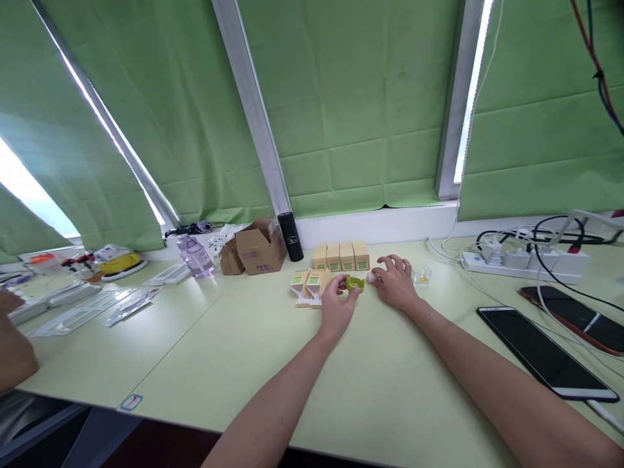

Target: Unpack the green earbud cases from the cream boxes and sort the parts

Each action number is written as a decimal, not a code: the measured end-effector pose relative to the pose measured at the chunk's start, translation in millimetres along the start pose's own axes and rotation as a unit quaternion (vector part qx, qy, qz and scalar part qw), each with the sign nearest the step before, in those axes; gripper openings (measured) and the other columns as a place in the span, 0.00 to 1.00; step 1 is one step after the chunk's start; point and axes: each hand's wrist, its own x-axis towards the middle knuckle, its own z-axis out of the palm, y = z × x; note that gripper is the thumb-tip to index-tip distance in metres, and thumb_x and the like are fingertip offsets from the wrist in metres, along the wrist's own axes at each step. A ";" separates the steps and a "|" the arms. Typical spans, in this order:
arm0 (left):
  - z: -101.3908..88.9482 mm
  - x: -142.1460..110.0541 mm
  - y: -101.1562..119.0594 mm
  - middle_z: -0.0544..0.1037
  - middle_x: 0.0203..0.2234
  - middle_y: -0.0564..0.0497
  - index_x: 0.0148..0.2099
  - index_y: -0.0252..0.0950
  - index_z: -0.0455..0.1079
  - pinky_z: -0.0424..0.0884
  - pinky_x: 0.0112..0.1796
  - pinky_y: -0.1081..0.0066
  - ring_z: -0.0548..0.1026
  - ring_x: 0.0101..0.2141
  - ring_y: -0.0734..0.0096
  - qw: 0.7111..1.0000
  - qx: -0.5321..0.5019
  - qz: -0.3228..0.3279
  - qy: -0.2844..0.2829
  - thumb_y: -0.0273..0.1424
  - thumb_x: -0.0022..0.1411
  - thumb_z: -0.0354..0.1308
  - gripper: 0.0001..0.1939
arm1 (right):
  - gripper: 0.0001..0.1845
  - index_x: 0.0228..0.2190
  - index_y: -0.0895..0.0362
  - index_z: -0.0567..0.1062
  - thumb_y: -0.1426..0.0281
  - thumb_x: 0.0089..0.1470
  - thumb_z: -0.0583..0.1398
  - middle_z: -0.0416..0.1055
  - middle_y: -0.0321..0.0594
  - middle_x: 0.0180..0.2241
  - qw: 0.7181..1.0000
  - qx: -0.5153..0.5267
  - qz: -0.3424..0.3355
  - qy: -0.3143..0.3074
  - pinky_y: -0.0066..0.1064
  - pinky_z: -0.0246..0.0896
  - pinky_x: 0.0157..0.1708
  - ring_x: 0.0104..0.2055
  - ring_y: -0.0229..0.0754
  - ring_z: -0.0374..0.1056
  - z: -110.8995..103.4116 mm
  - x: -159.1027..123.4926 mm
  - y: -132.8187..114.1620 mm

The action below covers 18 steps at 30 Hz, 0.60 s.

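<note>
My left hand (338, 305) is closed, its thumb and fingers pinching a small yellow-green ring-shaped piece (355, 284). To its right, my right hand (394, 283) is low over the table with curled fingers; the thumb and fingertips grip a small whitish object (373, 277), too small to name. Close behind both hands stands a row of small kraft boxes (347, 256) with green labels. Just left of my left hand, opened kraft cartons (308, 286) with green labels lie on their flaps. A small clear plastic container (422, 275) with something yellow in it sits right of my right hand.
A cardboard box (262, 248), a black cylinder (291, 237) and a clear bottle (195, 257) stand along the back. At right are a power strip (526, 265) with cables and two phones, the nearer one (546, 351) white-edged. Another person's arm (14, 348) rests at the far left.
</note>
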 end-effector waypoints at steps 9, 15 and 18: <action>-0.8 0.3 0.3 0.81 0.46 0.44 0.51 0.38 0.73 0.70 0.47 0.62 0.77 0.48 0.60 0.999 -0.039 -0.005 -0.024 0.27 0.57 0.67 0.18 | 0.20 0.48 0.53 0.78 0.71 0.52 0.61 0.69 0.48 0.57 1.000 0.014 0.002 -0.005 0.51 0.40 0.61 0.63 0.59 0.52 0.4 0.4 -0.1; -1.3 -0.5 0.3 0.80 0.47 0.45 0.51 0.38 0.71 0.69 0.49 0.62 0.77 0.49 0.61 0.997 -0.061 0.003 -0.041 0.24 0.56 0.66 0.20 | 0.21 0.50 0.54 0.75 0.73 0.54 0.60 0.72 0.47 0.55 0.998 0.057 -0.003 0.039 0.49 0.40 0.60 0.62 0.57 0.56 -8.8 -2.7 -3.2; -1.4 -0.9 1.9 0.80 0.48 0.45 0.50 0.38 0.71 0.68 0.50 0.62 0.77 0.50 0.61 0.997 -0.066 0.009 -0.046 0.23 0.55 0.66 0.20 | 0.14 0.45 0.54 0.76 0.75 0.57 0.58 0.77 0.44 0.49 0.989 0.106 -0.017 0.105 0.47 0.43 0.58 0.59 0.54 0.61 -15.5 -5.7 -7.1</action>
